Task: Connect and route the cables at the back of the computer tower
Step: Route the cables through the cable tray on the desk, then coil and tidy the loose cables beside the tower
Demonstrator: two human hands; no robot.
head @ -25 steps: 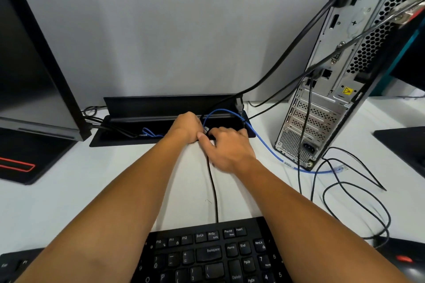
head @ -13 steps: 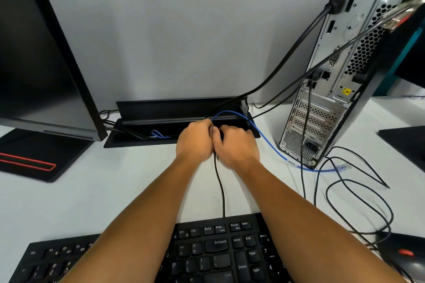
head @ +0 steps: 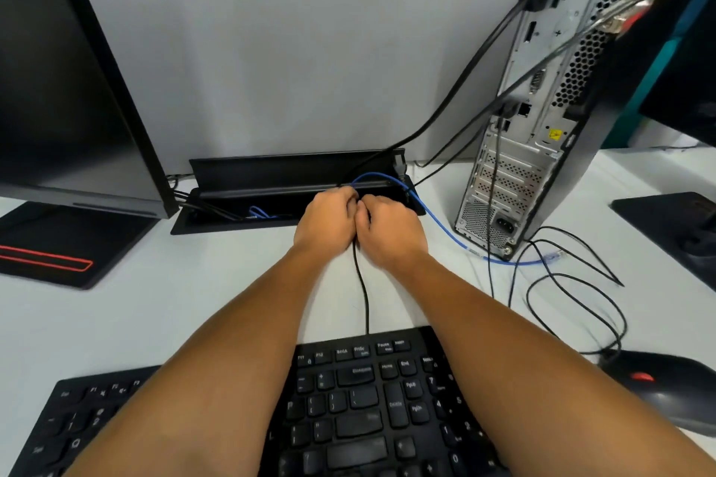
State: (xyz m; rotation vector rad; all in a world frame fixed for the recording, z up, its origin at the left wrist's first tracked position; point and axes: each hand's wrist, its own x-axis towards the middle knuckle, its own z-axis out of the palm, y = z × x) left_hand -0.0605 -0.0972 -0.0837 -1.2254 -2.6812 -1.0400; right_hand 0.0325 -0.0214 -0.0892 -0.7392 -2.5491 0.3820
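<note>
Computer tower point(head: 558, 97) on white desk point(head: 155, 302)

Bright, even light fills the scene, leaving only soft shadows on the white desk surface point(head: 193, 302). The wide lens bows the tall silver-and-black computer tower point(head: 550, 108) at the edges, and the black computer mouse point(head: 670, 387) looks smeared.

Left hand point(head: 324, 220) and right hand point(head: 389, 230), knuckles touching, curl around a thin black keyboard cable point(head: 362, 290) at the open black desk cable tray point(head: 294, 182); blue network cable point(head: 438, 223) trails toward the silver-backed computer tower point(head: 542, 108).
</note>
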